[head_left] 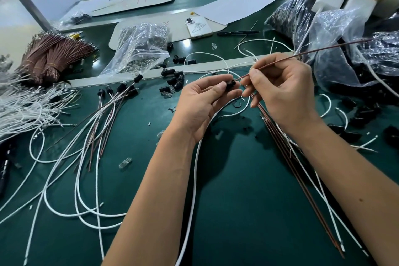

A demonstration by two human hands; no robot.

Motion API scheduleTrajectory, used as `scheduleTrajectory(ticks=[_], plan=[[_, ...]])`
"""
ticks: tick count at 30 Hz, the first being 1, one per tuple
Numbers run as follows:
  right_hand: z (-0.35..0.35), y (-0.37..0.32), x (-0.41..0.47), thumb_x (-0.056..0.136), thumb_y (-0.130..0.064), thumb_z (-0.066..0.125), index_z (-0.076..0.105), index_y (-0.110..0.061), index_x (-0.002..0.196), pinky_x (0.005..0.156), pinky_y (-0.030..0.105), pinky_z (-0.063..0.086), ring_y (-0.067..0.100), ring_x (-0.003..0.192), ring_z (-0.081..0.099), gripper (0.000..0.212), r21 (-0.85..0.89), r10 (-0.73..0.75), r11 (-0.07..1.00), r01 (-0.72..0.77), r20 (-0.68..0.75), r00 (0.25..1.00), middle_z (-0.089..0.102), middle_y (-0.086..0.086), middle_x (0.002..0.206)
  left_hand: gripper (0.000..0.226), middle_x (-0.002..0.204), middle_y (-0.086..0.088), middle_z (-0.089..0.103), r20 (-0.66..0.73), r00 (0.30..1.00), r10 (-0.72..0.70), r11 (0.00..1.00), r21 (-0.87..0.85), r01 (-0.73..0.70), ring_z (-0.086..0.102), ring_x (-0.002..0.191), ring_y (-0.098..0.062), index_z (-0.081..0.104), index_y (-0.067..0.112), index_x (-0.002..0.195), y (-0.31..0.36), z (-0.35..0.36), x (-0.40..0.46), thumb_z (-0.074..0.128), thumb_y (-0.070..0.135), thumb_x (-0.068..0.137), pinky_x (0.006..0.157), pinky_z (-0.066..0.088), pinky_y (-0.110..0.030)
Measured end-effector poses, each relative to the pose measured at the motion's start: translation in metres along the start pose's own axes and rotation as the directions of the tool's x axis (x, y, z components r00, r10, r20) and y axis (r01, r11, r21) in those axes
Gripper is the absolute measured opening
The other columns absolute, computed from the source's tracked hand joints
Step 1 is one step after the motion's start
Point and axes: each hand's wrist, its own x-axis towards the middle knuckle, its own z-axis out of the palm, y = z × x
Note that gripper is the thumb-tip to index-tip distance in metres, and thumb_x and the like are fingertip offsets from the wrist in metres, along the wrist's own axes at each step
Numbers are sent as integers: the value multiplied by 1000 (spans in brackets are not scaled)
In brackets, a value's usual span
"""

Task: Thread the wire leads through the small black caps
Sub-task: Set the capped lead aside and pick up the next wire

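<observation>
— How far along does the threading look?

— Partway, I'd say. To the left of the hands a fan of finished leads [112, 101] lies on the green counter [237, 190], each brown-and-white pair already carrying a black cap at its far end. That reads as a fair batch done.

— And the one in hand?

— The left hand [200, 103] has its grip closed on a small black cap [230, 84], pinched between thumb and fingertips. The right hand [278, 88] pinches a brown wire [306, 54] between thumb and forefinger, with the wire's near end right at the cap's mouth. Whether the tip is already inside I cannot tell; the fingers hide it. A white wire [195, 168] also runs from the left hand down toward the near edge.

— So what is left?

— Plenty, by the look of it. Loose black caps [174, 83] lie scattered just beyond the hands, and more sit in the plastic bags [336, 49] at far right. A bundle of brown wires [49, 56] waits at far left, a heap of white wires [19, 106] nearer on the left, and several loose brown leads [295, 168] lie under the right forearm.

— Your guess?

— Well under halfway through the stock.
</observation>
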Motion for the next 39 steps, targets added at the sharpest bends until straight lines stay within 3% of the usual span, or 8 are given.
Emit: scheduleTrajectory(ticks=[15,19,23,29,31,34,36,39], plan=[[-5,10,1,92,-18,72,79,-15,90,40,22,41,8,47,54,8,-118,203,974,-191,95,975,65,-4,59,18,83,-17,76,56,988,142,865,478,-151,69,74,-24,70,0,99,-6,2,-2,78,-1,83,73,55,-30],[-4,6,2,96,-24,72,74,-17,98,41,26,46,12,54,61,8,-101,201,976,-192,84,976,71,0,75,20,90,-15,77,-72,991,113,955,284,-88,69,72,-20,71,5,103,-6,5,0,73,-4,86,74,58,-26],[-1,8,-1,96,-33,75,75,-15,85,45,20,45,7,51,58,20,-321,226,935,-153,205,952,71,6,70,15,92,-10,78,-128,989,69,997,23,-67,73,78,-16,71,5,100,-5,8,0,69,-3,88,69,56,-20],[4,3,-5,96,-8,73,77,-7,82,47,11,38,0,46,49,14,-198,173,973,-120,274,946,62,-12,56,12,87,-9,77,-109,994,20,998,-59,-27,70,69,-13,70,4,99,-3,13,-1,65,-2,90,61,55,-20],[0,-1,-3,94,-7,74,76,-7,78,46,12,37,1,46,50,15,-245,229,960,-135,411,883,62,-7,54,13,90,-8,76,-144,989,19,994,-103,-34,66,67,-11,70,4,102,1,10,0,65,-1,91,61,53,-18],[-5,-11,-6,91,-9,74,74,-15,74,46,12,39,9,50,56,18,-353,345,928,-120,693,632,67,-1,60,24,92,-6,76,-181,983,37,981,-179,-70,66,67,-10,66,0,118,6,5,2,62,1,94,63,52,-16],[-4,-13,-10,92,-20,74,73,-18,75,45,13,39,10,51,57,17,-373,372,921,-115,748,549,68,0,63,30,91,-7,75,-191,981,32,974,-214,-74,67,68,-11,63,-3,124,9,3,2,61,0,94,64,54,-16],[2,-6,-11,96,-37,72,74,-15,83,39,18,34,9,44,49,26,-264,355,933,-245,571,740,62,1,59,16,89,-8,76,-158,987,-4,982,-186,-26,68,68,-12,68,2,107,9,5,1,62,-1,93,63,55,-17]])
